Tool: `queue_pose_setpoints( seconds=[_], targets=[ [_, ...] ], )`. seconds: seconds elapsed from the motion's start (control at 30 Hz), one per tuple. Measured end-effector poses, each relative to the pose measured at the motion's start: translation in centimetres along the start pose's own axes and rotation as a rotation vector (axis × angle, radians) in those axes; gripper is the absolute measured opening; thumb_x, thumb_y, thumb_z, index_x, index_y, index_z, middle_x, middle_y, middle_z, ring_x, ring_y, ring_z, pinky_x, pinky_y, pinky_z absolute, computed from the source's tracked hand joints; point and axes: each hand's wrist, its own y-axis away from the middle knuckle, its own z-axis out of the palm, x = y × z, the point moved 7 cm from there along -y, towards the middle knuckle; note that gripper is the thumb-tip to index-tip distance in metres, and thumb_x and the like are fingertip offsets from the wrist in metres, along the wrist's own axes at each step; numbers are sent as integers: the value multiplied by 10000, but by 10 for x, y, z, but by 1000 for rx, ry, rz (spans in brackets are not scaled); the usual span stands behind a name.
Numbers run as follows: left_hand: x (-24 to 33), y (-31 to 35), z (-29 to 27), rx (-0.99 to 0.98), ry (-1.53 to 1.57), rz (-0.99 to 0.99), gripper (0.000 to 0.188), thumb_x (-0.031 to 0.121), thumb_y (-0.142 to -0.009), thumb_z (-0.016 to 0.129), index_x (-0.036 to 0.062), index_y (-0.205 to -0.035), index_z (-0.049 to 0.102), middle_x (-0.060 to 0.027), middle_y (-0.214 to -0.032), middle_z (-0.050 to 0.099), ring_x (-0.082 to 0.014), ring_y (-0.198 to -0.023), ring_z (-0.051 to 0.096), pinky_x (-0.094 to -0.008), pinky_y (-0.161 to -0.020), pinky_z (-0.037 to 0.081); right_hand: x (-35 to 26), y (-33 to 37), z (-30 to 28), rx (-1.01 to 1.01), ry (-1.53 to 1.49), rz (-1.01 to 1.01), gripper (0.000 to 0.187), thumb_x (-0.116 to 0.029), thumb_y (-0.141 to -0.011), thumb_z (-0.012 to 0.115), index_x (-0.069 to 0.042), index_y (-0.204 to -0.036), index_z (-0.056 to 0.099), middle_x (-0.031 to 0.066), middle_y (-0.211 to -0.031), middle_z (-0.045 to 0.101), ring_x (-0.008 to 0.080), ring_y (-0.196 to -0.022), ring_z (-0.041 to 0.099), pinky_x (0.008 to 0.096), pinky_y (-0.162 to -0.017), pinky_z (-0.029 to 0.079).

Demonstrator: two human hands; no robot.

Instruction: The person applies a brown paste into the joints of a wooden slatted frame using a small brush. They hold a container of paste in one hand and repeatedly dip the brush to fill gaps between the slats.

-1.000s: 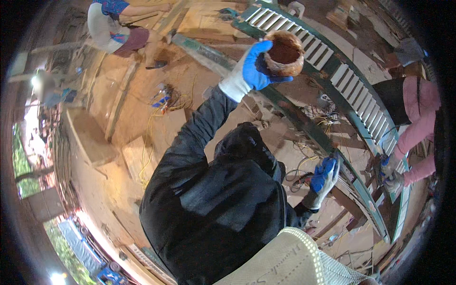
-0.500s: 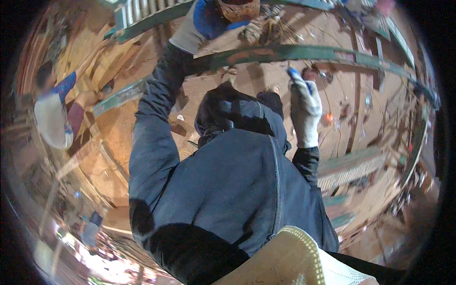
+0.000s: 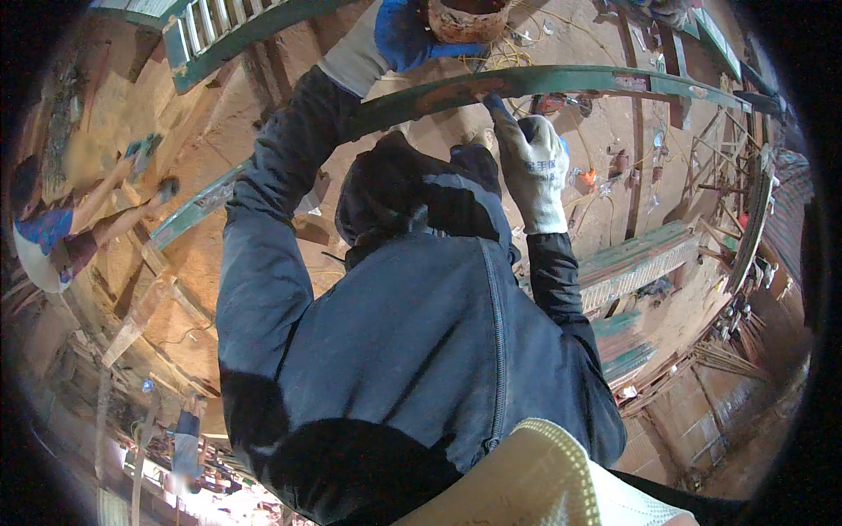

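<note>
At the top of the head view, my left hand [image 3: 396,37] in a grey and blue glove is closed around a rusty brown round pot [image 3: 467,21]. The pot is held over the far side of a long green beam [image 3: 561,81], and the top of the picture cuts it off. Patches of reddish brown mark the beam's face. My right hand [image 3: 533,158], gloved in white with blue fingers, reaches up to the beam. Its index finger is stretched out with the tip at a brown patch; the other fingers are bent. I see nothing held in it.
Green slatted pieces lie at the upper left [image 3: 230,35] and at the right [image 3: 636,263]. A red power tool [image 3: 551,103] and an orange object [image 3: 586,178] lie on the brown ground among cords. At the left edge a person [image 3: 53,237] works beside wooden boards.
My right hand has moved up and left, bringing its index finger to the beam. My left hand still holds the pot, slightly further right. The view has shifted, and the person at left appears further left.
</note>
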Motion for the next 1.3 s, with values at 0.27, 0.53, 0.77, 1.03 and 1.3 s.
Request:
queue_pose_setpoints(
  seconds=[0.27, 0.53, 0.77, 1.03, 1.3],
  targets=[
    [7, 5, 14, 15, -50, 6, 575, 444, -912, 664, 163, -1388, 507, -72, -1364, 569, -286, -1223, 580, -539, -1006, 500, 0, -18, -25, -103, -182, 193, 288, -59, -852, 678, -182, -1112, 700, 79, -805, 565, 273, -704, 608, 382, -603, 488],
    [-2, 3, 10, 41, -10, -8, 571, 441, -909, 670, 157, -1379, 514, -73, -1352, 578, -288, -1194, 598, -523, -972, 527, -12, -9, -24, -123, -211, 155, 278, -65, -834, 699, -175, -1090, 700, 73, -794, 552, 287, -689, 598, 397, -580, 480],
    [-5, 3, 17, -43, 36, -13, 518, 374, -934, 653, 141, -1375, 511, -80, -1338, 583, -284, -1196, 596, -520, -982, 527, -1, -5, -14, -77, -60, 93, 217, -71, -872, 679, -157, -1070, 700, 88, -807, 565, 267, -686, 600, 383, -578, 474],
    [-9, 3, 13, 1, 35, -16, 483, 331, -957, 631, 124, -1374, 504, -85, -1341, 576, -280, -1194, 596, -524, -977, 529, 10, 3, -3, -91, -127, 199, 116, -150, -873, 682, -165, -983, 647, 99, -805, 571, 306, -694, 609, 430, -565, 473],
    [-9, 8, 23, -23, -46, 14, 471, 284, -989, 586, 75, -1400, 487, -105, -1358, 567, -246, -1241, 571, -432, -1037, 497, 35, -2, -33, -6, -741, 478, 272, -125, -956, 626, -65, -1218, 671, 34, -867, 658, 153, -709, 591, 303, -622, 483]
  ],
)
